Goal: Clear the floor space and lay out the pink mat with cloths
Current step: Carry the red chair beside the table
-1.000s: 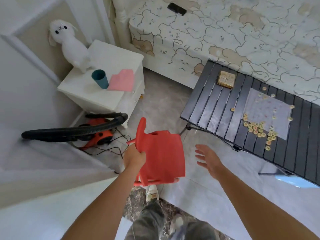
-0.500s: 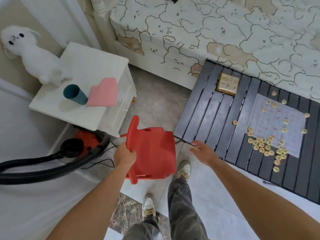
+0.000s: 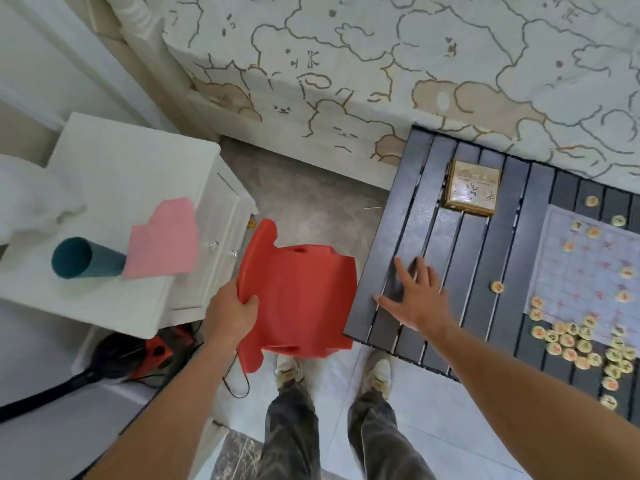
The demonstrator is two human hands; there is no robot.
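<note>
My left hand (image 3: 230,315) grips the rim of a small red plastic chair (image 3: 304,299), which hangs tipped above the floor between the white nightstand and the black table. My right hand (image 3: 417,294) lies flat with spread fingers on the near left corner of the low black slatted table (image 3: 485,271). A folded pink cloth (image 3: 162,239) rests on the white nightstand (image 3: 128,188), beside a teal cup (image 3: 86,259) that lies on its side.
The black table carries a small gold box (image 3: 472,187), a paper game board (image 3: 595,268) and several round game pieces (image 3: 585,344). A bed with a patterned sheet (image 3: 381,74) runs behind. A red vacuum with black hose (image 3: 138,355) sits under the nightstand. My feet (image 3: 332,370) stand on pale tiles.
I stepped closer to the bed. My right hand moved forward from the air onto the black table's corner. My left hand carried the red chair forward, level with the nightstand.
</note>
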